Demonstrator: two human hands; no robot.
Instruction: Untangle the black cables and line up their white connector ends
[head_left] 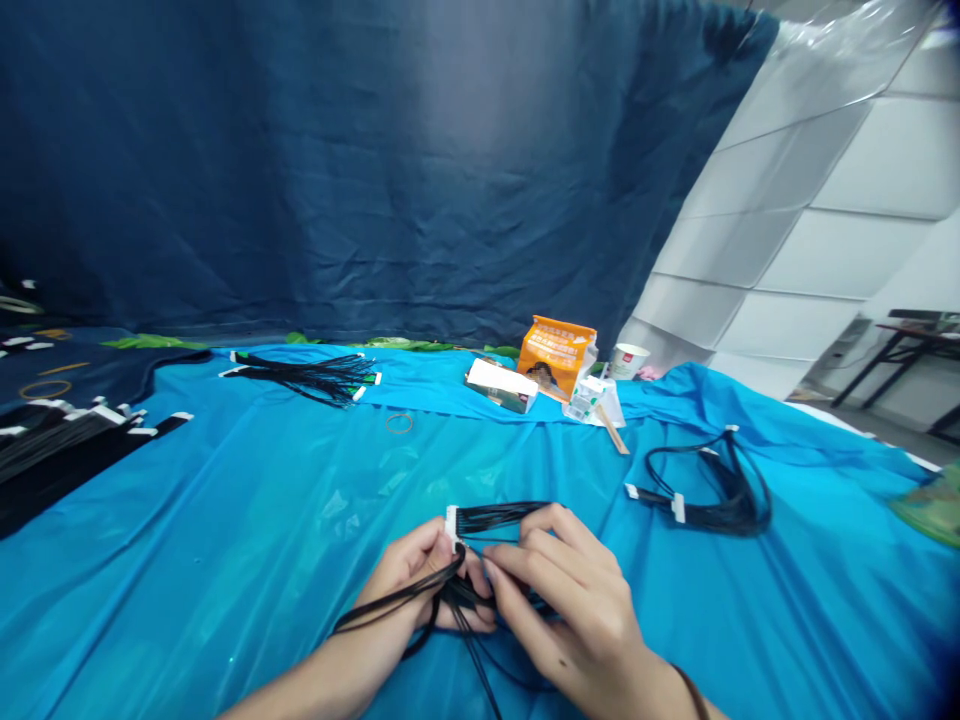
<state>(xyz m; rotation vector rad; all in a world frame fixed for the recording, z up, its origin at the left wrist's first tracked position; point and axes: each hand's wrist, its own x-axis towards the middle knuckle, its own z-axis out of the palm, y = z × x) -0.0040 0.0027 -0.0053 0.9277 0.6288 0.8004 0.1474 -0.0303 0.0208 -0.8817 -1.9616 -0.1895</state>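
My left hand grips a black wire harness close to its white connector, which stands upright at the fingertips. From the connector a flat row of black wires runs right, passing behind my right hand. That hand is closed, with thumb and forefinger pinched at the black wires just right of the connector; exactly which wire sits in the pinch is hidden. More black strands loop over my left wrist and hang down between the two hands onto the blue cloth.
Another harness lies coiled at right. Bundled wires rest at back left, with more harnesses at far left. A rubber band, a white-topped box, an orange bag and a paper cup are farther back.
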